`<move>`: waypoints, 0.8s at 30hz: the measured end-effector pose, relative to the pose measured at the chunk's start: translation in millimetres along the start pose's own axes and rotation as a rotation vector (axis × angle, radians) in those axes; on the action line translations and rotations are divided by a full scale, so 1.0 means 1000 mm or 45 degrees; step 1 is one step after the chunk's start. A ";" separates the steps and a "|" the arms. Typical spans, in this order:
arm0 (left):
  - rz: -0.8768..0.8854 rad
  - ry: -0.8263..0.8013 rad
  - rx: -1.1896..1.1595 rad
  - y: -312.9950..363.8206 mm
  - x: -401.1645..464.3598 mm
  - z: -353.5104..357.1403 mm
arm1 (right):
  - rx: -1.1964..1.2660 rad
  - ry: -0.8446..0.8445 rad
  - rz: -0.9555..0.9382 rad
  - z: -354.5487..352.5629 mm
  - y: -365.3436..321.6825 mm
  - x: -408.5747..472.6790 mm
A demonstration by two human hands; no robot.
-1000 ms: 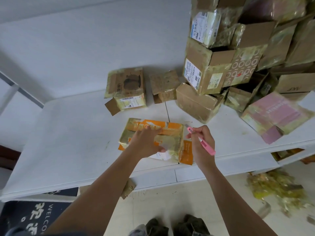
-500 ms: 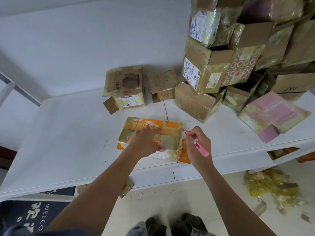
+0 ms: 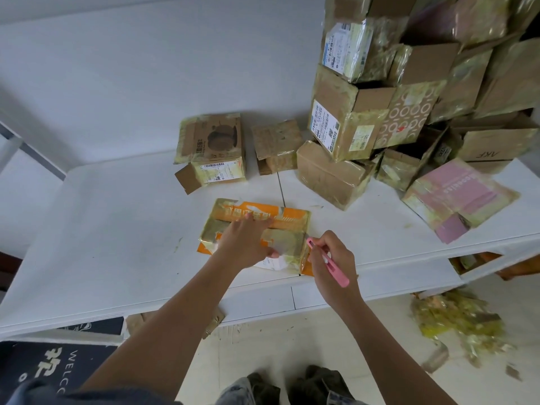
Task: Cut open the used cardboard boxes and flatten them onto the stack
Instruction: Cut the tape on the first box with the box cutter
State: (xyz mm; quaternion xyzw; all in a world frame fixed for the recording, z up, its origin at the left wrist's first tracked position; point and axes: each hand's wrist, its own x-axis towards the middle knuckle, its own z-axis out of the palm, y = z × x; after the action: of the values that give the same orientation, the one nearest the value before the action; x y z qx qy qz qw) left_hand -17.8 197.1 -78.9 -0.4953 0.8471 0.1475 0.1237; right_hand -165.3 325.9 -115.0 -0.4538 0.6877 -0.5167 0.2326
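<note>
Your left hand point(image 3: 248, 244) lies flat on the orange box point(image 3: 257, 232), with the fingers straight and pressing the top of it down. This box, wrapped in yellowish tape, sits close to the front edge of the white worktop point(image 3: 117, 229), about in the middle of its width. Your right hand point(image 3: 333, 264) grips the pink cutter point(image 3: 328, 263) like a pen; its tip touches the right side of the orange box, at the upper corner of this side. If the blade is inside the tape, I cannot tell.

Toward the back edge of the worktop stands a brown box with a round picture point(image 3: 214, 150), and just beside it a smaller brown box point(image 3: 277, 146). The back right corner carries a high pile of taped boxes point(image 3: 409, 92). A pink flattened box point(image 3: 458, 197) lies near the right front edge. On the floor to the right lies a heap of torn tape point(image 3: 461, 320).
</note>
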 end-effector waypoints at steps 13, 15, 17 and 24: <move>0.002 0.017 0.011 0.001 -0.005 0.004 | 0.155 -0.164 0.115 -0.026 -0.001 -0.011; 0.027 0.018 -0.069 -0.003 -0.008 0.007 | 0.218 -0.084 0.116 -0.031 -0.002 0.005; 0.021 0.051 -0.371 -0.007 -0.013 0.008 | 0.234 -0.045 0.053 -0.030 -0.007 0.026; -0.692 0.436 -0.499 -0.015 -0.029 0.011 | 0.152 -0.082 -0.050 0.007 -0.006 0.069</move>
State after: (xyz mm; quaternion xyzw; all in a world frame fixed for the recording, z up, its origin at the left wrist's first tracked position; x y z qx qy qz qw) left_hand 10.0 217.7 -80.8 -0.7339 0.6488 0.1837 -0.0821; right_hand -190.3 262.0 -101.8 -0.4688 0.6387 -0.5465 0.2711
